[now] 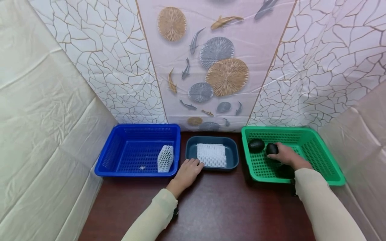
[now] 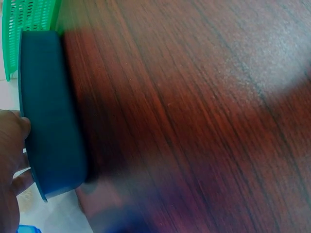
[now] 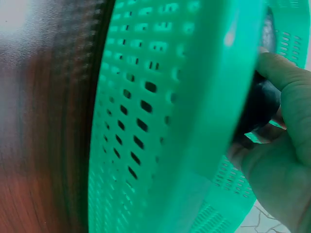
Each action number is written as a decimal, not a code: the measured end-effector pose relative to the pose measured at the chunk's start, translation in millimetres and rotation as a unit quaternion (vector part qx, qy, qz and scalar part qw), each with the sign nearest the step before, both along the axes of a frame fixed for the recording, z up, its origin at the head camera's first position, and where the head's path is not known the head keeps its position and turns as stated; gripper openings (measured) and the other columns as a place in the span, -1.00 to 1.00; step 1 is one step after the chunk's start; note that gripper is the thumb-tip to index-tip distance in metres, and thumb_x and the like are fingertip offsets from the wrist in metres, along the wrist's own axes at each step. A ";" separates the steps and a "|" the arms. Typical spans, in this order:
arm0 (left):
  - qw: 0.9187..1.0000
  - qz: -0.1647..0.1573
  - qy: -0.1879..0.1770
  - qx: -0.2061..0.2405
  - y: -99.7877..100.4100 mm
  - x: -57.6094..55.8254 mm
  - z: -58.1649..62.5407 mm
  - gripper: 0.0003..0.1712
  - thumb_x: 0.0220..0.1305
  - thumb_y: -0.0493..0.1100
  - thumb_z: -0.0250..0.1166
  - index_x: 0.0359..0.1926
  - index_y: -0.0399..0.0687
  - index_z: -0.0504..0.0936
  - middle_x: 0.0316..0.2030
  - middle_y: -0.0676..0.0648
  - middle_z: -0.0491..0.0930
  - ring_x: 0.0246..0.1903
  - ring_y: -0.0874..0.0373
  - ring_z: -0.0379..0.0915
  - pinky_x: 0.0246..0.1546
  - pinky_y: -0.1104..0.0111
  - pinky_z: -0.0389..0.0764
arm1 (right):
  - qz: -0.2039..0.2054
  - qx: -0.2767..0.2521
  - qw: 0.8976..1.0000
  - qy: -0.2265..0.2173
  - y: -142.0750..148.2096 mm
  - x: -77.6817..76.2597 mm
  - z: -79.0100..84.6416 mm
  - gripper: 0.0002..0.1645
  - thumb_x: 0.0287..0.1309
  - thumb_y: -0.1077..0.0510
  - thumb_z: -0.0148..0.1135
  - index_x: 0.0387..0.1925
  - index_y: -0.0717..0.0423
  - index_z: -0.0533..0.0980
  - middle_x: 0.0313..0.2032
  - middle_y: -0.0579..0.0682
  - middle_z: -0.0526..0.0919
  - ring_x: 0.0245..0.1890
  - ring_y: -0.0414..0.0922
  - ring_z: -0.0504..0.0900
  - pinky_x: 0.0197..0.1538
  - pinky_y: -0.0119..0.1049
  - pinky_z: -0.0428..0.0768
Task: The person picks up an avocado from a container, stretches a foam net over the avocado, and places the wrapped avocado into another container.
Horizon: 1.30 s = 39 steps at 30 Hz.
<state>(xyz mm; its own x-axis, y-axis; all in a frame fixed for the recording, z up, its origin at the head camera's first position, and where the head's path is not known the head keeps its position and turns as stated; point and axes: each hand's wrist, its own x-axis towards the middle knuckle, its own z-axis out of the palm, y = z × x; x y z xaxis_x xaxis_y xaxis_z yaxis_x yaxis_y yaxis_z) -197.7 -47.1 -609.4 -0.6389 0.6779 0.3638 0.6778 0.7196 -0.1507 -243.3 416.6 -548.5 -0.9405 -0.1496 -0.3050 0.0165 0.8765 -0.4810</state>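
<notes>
A dark, egg-shaped avocado [image 1: 272,149] is gripped by my right hand [image 1: 286,155] inside the green basket [image 1: 328,160]. In the right wrist view, thumb and fingers wrap around the dark avocado [image 3: 262,104] behind the basket's rim. Another avocado [image 1: 256,145] lies to its left, and a dark shape [image 1: 284,170] sits partly hidden under the wrist. My left hand [image 1: 188,172] rests with relaxed fingers at the front left rim of a dark teal tray [image 1: 233,152]. White foam net sleeves [image 1: 211,155] lie flat in that tray. The left wrist view shows fingertips at the tray's rim [image 2: 53,111].
Left of the tray stands a blue basket [image 1: 137,174]. Inside it are a bulging white foam net [image 1: 165,159] and a small white scrap [image 1: 142,167]. All three containers stand on a dark wooden table [image 1: 211,207], against a patterned cloth backdrop [image 1: 208,67].
</notes>
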 end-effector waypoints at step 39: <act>0.998 -0.009 -0.032 0.050 1.3 1.7 -1.0 -0.84 0.41 -0.27 0.28 -0.07 0.05 0.68 -0.24 -0.01 0.65 -0.27 0.10 0.57 -0.30 0.28 0.52 | -0.004 -0.057 0.984 0.167 -49.2 75.6 49.7 -0.01 0.32 -0.09 0.38 0.52 0.32 0.16 0.38 0.48 0.30 0.21 0.41 0.46 -0.02 0.29 0.59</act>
